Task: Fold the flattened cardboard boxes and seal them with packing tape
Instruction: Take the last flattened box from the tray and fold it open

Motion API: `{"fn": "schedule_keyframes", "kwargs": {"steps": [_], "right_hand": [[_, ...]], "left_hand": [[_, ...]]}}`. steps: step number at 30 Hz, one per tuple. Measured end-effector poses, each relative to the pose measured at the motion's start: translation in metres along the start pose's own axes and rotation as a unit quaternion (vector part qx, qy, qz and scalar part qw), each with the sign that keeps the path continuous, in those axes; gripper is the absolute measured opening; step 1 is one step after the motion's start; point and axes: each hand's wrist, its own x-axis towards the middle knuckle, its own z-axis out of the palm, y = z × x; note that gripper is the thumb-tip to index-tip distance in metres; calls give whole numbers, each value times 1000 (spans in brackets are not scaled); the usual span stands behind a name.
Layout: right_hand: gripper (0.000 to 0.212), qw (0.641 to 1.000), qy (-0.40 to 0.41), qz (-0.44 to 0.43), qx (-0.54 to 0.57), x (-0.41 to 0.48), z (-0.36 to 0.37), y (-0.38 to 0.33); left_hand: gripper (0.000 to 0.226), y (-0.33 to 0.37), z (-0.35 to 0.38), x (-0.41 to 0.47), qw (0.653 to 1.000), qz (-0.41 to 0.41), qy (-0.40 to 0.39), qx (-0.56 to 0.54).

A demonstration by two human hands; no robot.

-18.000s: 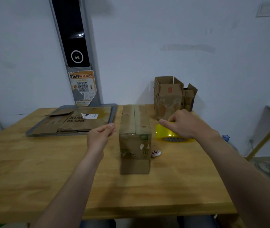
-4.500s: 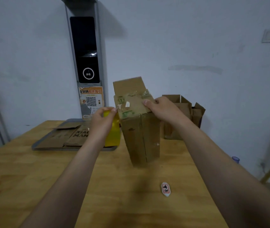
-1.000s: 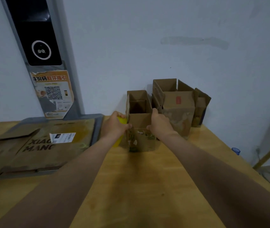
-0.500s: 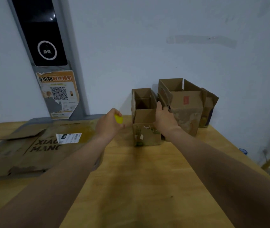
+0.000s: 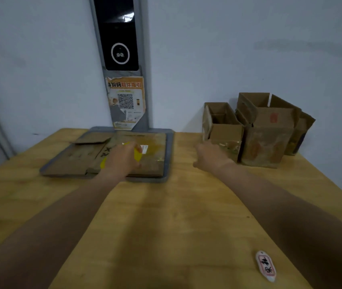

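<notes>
My left hand (image 5: 122, 159) grips the yellow roll of packing tape (image 5: 137, 155) and hovers over the flattened cardboard boxes (image 5: 78, 157) lying on a grey tray (image 5: 169, 155) at the back left. My right hand (image 5: 210, 156) holds nothing, fingers loosely curled, just left of the small folded box (image 5: 225, 130) with its top flaps up. That box stands at the back right beside a larger folded box (image 5: 268, 138).
A third box (image 5: 300, 132) stands behind the larger one against the wall. A small white tag with red print (image 5: 266, 265) lies near the table's front right. A grey post with a black screen and QR poster (image 5: 126, 101) rises behind the tray.
My right hand has let go of the small box and drawn back left of it. My left hand has carried the tape leftward over the flattened boxes. The view has swung left.
</notes>
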Motion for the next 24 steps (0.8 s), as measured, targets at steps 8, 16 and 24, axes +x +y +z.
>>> {"fn": "schedule_keyframes", "kwargs": {"steps": [8,16,24], "right_hand": [[39,988,-54,-122,77,44,57,-72],[73,983,-103,-134,69,86,90,-91],[60,971,-157,-183,-9,106,67,-92]], "left_hand": [[42,-72,5,-5,996,-34,-6,87],[44,-84,31,11,976,21,-43,211],[47,-86,30,23,987,6,-59,149]]}}
